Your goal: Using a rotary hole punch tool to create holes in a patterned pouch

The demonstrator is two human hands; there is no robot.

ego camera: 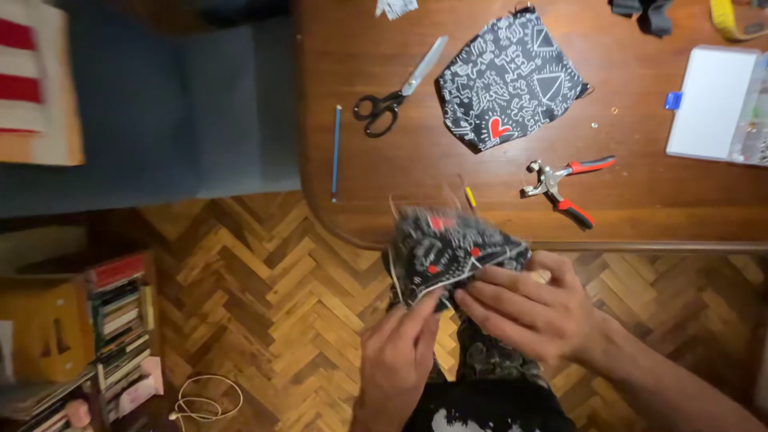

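At the far left, a low shelf of stacked books stands on the herringbone wood floor, with a loop of white cable lying just beside it. Above, a grey-blue seat runs up to the edge of the brown wooden table. On the table, near its left edge, lies a thin blue pencil, then black-handled scissors with the blades pointing up and right. Further right a flat piece of black fabric with white line drawings and a red heart lies spread out.

Below the table's front edge, over the floor, the left hand reaches up with its fingers drawn narrow, the fingertips pinching the lower edge of a bunched fabric piece of the same black-and-white print with red spots. A yellow-headed pin stands out near the top of the bundle. The right hand lies just beside the left, its fingers stretched leftward and pressed flat on the bundle's right side, thumb hidden beneath, so it grips the cloth too. The two hands are nearly touching.

On the table to the right, red-handled pliers lie with the handles apart, and a white plastic box sits at the far right edge
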